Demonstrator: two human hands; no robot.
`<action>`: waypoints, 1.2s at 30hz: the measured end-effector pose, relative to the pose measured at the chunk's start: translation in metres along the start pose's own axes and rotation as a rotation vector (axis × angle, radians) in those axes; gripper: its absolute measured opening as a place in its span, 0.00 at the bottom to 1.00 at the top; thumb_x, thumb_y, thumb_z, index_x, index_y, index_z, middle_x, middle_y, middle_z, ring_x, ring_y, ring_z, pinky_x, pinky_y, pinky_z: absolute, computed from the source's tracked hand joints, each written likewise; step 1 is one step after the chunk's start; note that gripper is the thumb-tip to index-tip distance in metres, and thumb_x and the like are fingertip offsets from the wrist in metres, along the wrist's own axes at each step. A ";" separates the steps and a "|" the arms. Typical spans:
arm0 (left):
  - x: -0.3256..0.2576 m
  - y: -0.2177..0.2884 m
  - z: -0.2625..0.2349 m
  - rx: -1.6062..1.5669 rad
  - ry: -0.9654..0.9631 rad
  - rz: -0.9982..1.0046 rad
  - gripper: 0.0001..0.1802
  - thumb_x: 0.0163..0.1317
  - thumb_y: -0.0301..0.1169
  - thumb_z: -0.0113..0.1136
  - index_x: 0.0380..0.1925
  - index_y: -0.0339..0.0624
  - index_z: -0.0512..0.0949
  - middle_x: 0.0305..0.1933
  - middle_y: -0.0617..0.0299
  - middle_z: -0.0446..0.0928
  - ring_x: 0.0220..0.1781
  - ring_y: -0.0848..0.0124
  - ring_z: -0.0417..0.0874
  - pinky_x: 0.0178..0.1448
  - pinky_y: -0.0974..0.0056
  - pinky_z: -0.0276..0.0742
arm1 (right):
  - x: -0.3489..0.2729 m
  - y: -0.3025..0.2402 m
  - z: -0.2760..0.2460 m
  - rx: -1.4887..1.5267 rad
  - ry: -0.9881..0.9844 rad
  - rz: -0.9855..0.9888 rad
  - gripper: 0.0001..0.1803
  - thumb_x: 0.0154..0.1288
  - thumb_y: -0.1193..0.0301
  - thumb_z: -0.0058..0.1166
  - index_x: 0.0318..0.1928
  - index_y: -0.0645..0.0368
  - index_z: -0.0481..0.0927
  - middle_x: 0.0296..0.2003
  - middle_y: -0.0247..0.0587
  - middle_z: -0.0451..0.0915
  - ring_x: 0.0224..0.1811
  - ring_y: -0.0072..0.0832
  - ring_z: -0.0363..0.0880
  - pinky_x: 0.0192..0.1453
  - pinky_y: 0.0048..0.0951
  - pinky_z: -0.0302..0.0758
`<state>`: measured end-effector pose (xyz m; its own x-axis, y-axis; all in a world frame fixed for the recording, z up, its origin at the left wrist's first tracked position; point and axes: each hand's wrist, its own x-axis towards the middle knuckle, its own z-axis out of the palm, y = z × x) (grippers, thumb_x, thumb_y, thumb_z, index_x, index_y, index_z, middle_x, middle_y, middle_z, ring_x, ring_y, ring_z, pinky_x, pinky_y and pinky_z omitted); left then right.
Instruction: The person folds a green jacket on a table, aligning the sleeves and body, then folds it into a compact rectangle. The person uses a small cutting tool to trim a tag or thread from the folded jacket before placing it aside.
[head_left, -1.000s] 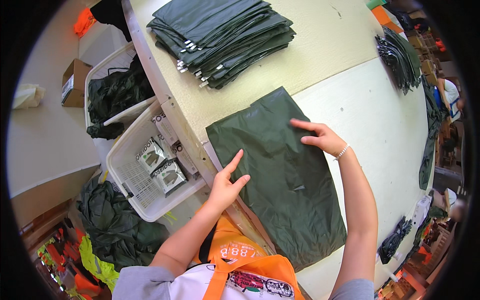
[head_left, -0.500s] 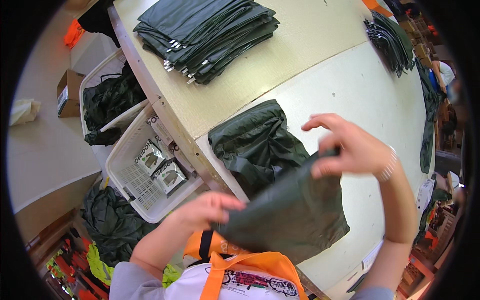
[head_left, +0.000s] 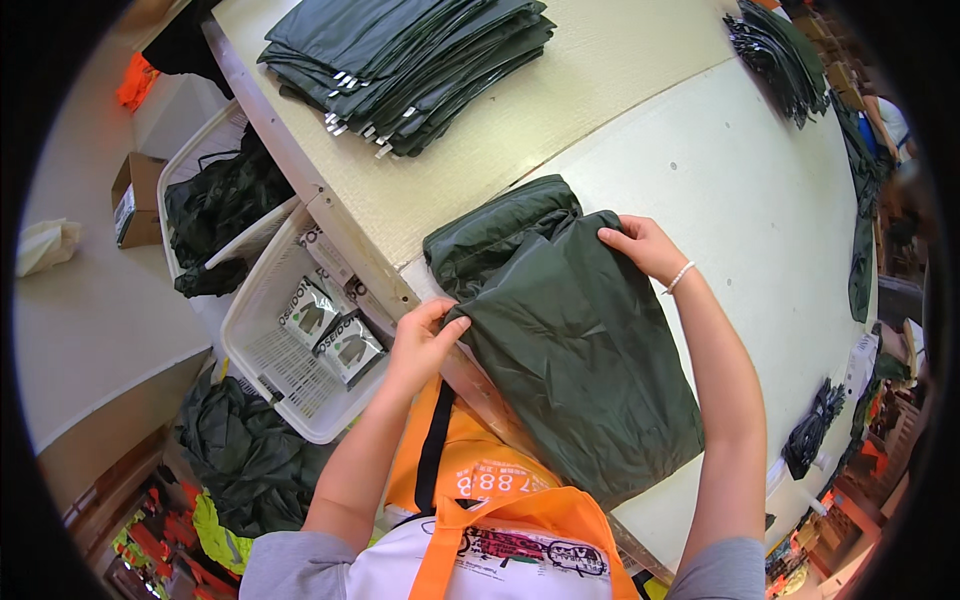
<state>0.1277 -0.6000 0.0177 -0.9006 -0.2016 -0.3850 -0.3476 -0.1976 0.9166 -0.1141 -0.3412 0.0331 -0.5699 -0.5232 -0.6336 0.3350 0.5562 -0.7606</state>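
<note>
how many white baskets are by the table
2: one basket beside the left hand, holding small packets; another basket behind it, with dark cloth. More may be hidden.

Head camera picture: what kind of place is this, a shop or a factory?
Probably a garment packing workshop. A stack of folded dark green garments lies on the long pale worktable, a white plastic basket holds packets, and both hands fold a dark green waterproof garment.

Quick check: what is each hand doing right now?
Left hand: closed, pinching the near-left edge of the dark green garment.
Right hand: closed, gripping the garment's far edge.
</note>
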 end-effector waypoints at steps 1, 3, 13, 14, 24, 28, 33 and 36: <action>0.000 0.006 0.001 -0.067 -0.049 -0.034 0.09 0.63 0.28 0.57 0.38 0.32 0.77 0.37 0.66 0.77 0.37 0.79 0.76 0.41 0.74 0.70 | -0.003 0.005 0.004 0.011 0.095 -0.081 0.14 0.66 0.65 0.55 0.42 0.66 0.80 0.34 0.29 0.80 0.34 0.14 0.74 0.42 0.21 0.74; 0.011 0.018 0.000 -0.158 -0.070 -0.138 0.12 0.67 0.32 0.53 0.36 0.32 0.77 0.34 0.68 0.78 0.34 0.80 0.76 0.38 0.74 0.71 | -0.003 0.007 0.008 0.029 0.245 -0.139 0.15 0.66 0.65 0.55 0.40 0.66 0.81 0.32 0.28 0.80 0.32 0.14 0.73 0.38 0.21 0.73; 0.090 0.061 -0.005 0.913 0.171 0.693 0.22 0.56 0.40 0.62 0.48 0.40 0.76 0.50 0.49 0.76 0.52 0.53 0.73 0.57 0.56 0.67 | 0.012 0.019 0.010 -0.024 0.345 -0.244 0.22 0.67 0.55 0.49 0.27 0.63 0.71 0.22 0.33 0.68 0.27 0.22 0.64 0.36 0.27 0.68; 0.104 0.053 -0.007 0.878 0.086 0.644 0.24 0.56 0.41 0.61 0.50 0.40 0.75 0.52 0.50 0.75 0.54 0.52 0.72 0.59 0.56 0.66 | 0.011 0.016 0.012 -0.072 0.351 -0.253 0.21 0.67 0.56 0.50 0.27 0.63 0.71 0.21 0.32 0.68 0.27 0.22 0.64 0.35 0.27 0.67; 0.038 0.055 0.044 1.313 -0.108 0.681 0.38 0.53 0.46 0.63 0.63 0.45 0.64 0.69 0.48 0.59 0.70 0.48 0.58 0.70 0.44 0.50 | -0.011 0.019 0.055 -0.391 0.463 -0.167 0.21 0.62 0.55 0.55 0.31 0.64 0.79 0.25 0.50 0.79 0.27 0.40 0.76 0.35 0.35 0.72; 0.071 0.039 0.057 1.453 -0.008 0.591 0.46 0.51 0.55 0.62 0.66 0.43 0.59 0.70 0.47 0.55 0.71 0.49 0.56 0.70 0.42 0.47 | -0.010 -0.006 0.063 -0.424 0.383 -0.106 0.24 0.62 0.51 0.53 0.33 0.64 0.79 0.28 0.51 0.80 0.30 0.42 0.78 0.38 0.37 0.73; 0.089 0.025 0.040 1.187 -0.082 0.595 0.44 0.56 0.47 0.63 0.64 0.30 0.57 0.65 0.39 0.62 0.67 0.47 0.63 0.68 0.54 0.59 | -0.018 0.016 0.039 -0.268 0.165 -0.138 0.21 0.64 0.54 0.52 0.32 0.63 0.78 0.27 0.49 0.79 0.27 0.37 0.75 0.35 0.33 0.72; 0.073 0.017 0.046 1.092 -0.120 0.460 0.40 0.59 0.43 0.60 0.64 0.29 0.58 0.66 0.39 0.60 0.69 0.48 0.60 0.70 0.56 0.57 | -0.021 0.025 0.058 -0.309 0.358 -0.297 0.19 0.63 0.56 0.53 0.29 0.62 0.77 0.23 0.49 0.77 0.25 0.40 0.73 0.34 0.34 0.71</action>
<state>0.0441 -0.5739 0.0106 -0.9973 0.0626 -0.0371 0.0283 0.8028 0.5956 -0.0497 -0.3536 0.0190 -0.8435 -0.4643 -0.2702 -0.0832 0.6098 -0.7882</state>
